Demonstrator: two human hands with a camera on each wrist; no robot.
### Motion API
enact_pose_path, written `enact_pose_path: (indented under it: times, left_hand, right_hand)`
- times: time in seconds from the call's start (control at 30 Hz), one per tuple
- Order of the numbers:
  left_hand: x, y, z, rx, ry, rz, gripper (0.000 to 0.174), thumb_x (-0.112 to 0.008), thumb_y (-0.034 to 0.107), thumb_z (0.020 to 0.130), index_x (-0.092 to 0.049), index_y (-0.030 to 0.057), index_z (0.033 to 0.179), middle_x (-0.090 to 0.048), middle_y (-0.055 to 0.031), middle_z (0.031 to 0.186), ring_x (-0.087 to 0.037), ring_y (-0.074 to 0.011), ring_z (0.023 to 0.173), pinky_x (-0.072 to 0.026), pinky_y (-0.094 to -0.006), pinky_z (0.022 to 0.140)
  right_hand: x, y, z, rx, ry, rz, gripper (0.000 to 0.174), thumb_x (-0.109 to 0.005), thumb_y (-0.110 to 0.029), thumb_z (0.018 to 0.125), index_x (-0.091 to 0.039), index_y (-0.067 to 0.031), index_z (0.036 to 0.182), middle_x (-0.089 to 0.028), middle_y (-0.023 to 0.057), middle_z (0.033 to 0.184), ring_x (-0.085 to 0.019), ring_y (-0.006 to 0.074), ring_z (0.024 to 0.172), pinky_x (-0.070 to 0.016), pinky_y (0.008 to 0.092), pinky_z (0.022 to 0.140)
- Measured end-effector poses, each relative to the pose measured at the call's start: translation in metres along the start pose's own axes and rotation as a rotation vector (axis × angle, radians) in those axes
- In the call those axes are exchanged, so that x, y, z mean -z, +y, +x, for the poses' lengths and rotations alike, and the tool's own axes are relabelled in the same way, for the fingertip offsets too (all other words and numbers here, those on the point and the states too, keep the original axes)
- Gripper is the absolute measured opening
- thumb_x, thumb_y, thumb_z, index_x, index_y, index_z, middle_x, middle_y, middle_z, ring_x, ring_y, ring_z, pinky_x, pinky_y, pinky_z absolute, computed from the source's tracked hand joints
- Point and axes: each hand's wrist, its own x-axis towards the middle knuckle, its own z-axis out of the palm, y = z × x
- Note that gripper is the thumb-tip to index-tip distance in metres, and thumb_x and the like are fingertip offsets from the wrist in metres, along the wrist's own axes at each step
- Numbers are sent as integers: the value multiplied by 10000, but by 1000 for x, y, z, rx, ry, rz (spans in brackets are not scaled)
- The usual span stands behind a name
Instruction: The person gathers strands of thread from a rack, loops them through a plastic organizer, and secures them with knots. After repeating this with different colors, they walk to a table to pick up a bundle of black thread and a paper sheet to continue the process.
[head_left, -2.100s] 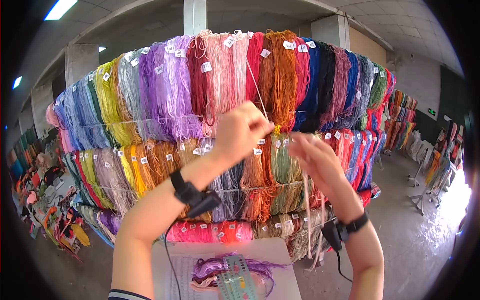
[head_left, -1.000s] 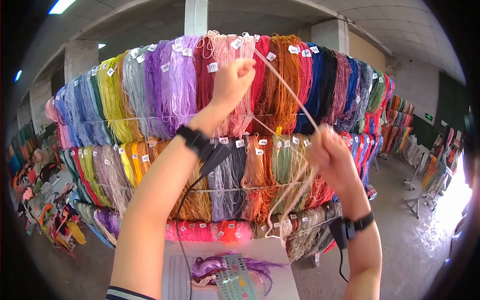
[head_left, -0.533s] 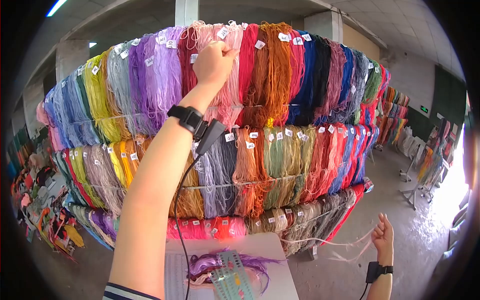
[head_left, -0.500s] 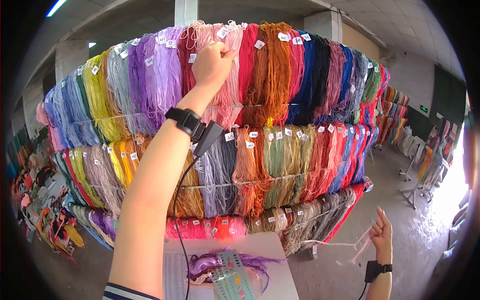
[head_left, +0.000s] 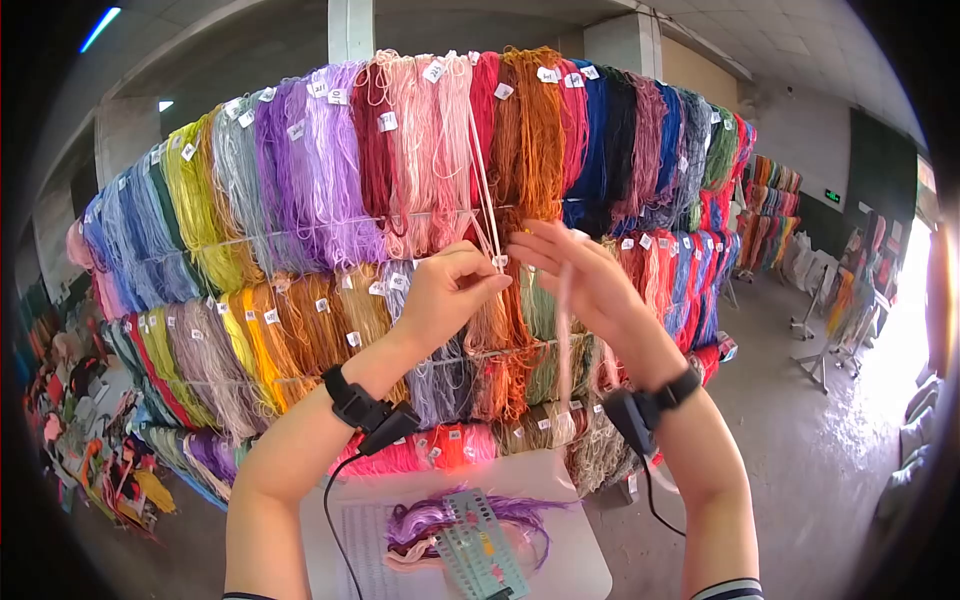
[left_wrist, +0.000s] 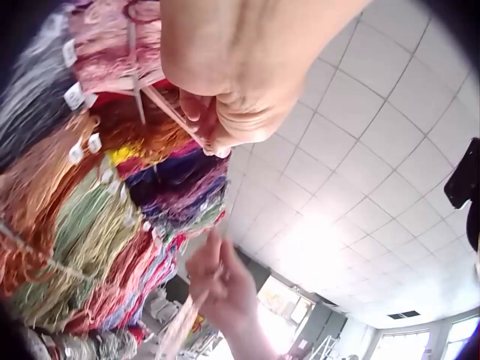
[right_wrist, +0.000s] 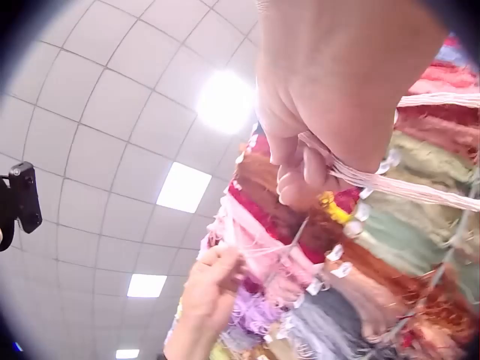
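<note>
Pale pink thread (head_left: 484, 170) runs down from a pink skein (head_left: 455, 110) on the top row of a rack. In front of the rack, my left hand (head_left: 448, 295) pinches the lower end of these strands between thumb and fingertips. The left wrist view shows the taut strand (left_wrist: 171, 109) meeting the pinch. My right hand (head_left: 585, 275) is raised just to the right of it. A pale pink thread bundle (right_wrist: 420, 191) passes through its curled fingers in the right wrist view and hangs below the hand in the head view.
Rows of tagged, coloured skeins (head_left: 320, 180) fill the curved rack. Below stands a white table (head_left: 330, 500) with a printed sheet, purple and pink threads (head_left: 420, 520) and a perforated card (head_left: 480, 545). Loose yarn (head_left: 90, 430) is heaped at the left. A wheeled stand (head_left: 815, 350) is at the right.
My left hand has come down from the top of the pink skein, drawing strands with it. My right hand, holding thread, swung out to the lower right, then returned beside the left.
</note>
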Motion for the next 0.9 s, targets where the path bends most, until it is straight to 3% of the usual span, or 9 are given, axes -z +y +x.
enact_pose_path:
  times: [0.1,0.17,0.23,0.3,0.47,0.5,0.57,0.83,0.9]
  left_hand:
    - [11,-8,3,-26,-2,-100,184,-701,153,838,-652,-10,768,-586,-35,721,-513,-124,629,-414,-288,592]
    - [31,-8,19,216,95,-78,275,-666,273,875,-678,21,766,-594,-20,714,-508,-90,648,-400,-265,591]
    - [43,0,39,268,135,-218,329,-627,350,901,-701,51,786,-592,8,708,-502,-62,663,-383,-247,594]
    - [49,16,51,512,-45,-412,488,-621,466,885,-710,0,998,-643,-3,793,-555,-50,717,-378,-165,646]
    - [34,3,60,451,-71,-539,206,-665,177,891,-724,2,983,-717,-65,905,-657,-108,830,-503,-241,776]
    - [32,1,60,452,-77,-540,206,-665,177,891,-724,2,983,-717,-65,905,-657,-108,830,-503,-241,776]
    - [31,-3,59,385,-51,-604,214,-669,226,897,-741,30,944,-690,-11,794,-539,-15,606,-384,-170,509]
    - [34,1,55,348,-56,-584,220,-634,228,925,-738,36,945,-684,10,808,-493,4,610,-381,-168,543]
    - [37,2,55,372,-94,-579,218,-620,183,931,-717,4,1009,-714,-51,914,-649,-91,824,-504,-232,752]
  right_hand:
    - [0,15,39,-38,-128,-51,290,-553,-209,979,-590,6,1169,-666,120,1089,-664,169,988,-537,216,736]
    - [-3,19,49,-9,-200,-134,271,-560,-193,975,-602,13,1146,-672,133,1084,-672,184,980,-549,230,763]
    - [-11,14,42,-16,-171,-96,238,-575,-168,963,-617,21,1103,-684,141,1027,-687,206,938,-564,252,794]
    - [-18,18,34,16,-132,-110,235,-579,-149,957,-606,36,1099,-677,169,1039,-684,243,963,-568,306,854]
    - [-19,18,27,94,-173,-73,239,-566,-128,957,-593,60,1103,-659,218,1087,-669,315,1009,-548,389,915]
    - [-18,17,27,95,-168,-71,239,-566,-128,957,-593,60,1103,-659,218,1087,-669,315,1009,-548,389,915]
    - [-16,16,27,93,-152,-88,237,-561,-126,958,-594,60,1102,-660,213,1084,-676,310,991,-554,377,904]
    - [-12,20,32,113,-136,-124,243,-597,-143,945,-601,54,1088,-673,182,1043,-694,270,938,-573,335,846]
    - [-14,20,32,121,-130,-144,240,-603,-147,943,-604,49,1081,-675,177,1034,-696,265,929,-575,333,838]
